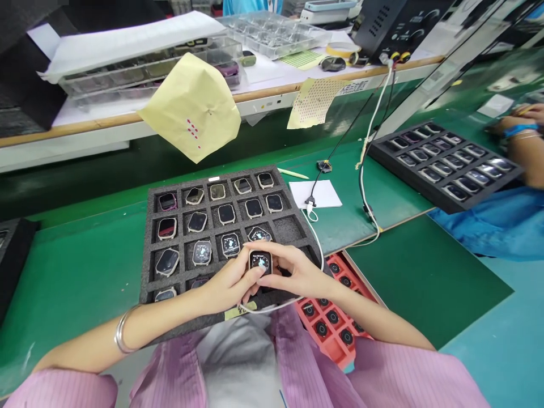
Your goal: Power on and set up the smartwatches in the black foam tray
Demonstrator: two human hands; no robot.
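Note:
Both my hands meet over the near edge of a black foam tray. My left hand and my right hand together grip one smartwatch body with a lit screen, fingers closed round its sides. The tray's square pockets hold several more watch bodies, some lit, some dark. One pocket at the right stands empty. A white cable runs past my right wrist along the tray's edge.
A red tray of round parts lies under my right forearm. A white pad sits right of the foam tray. Another person's arm rests by a second black watch tray. Yellow sheets hang from the back bench.

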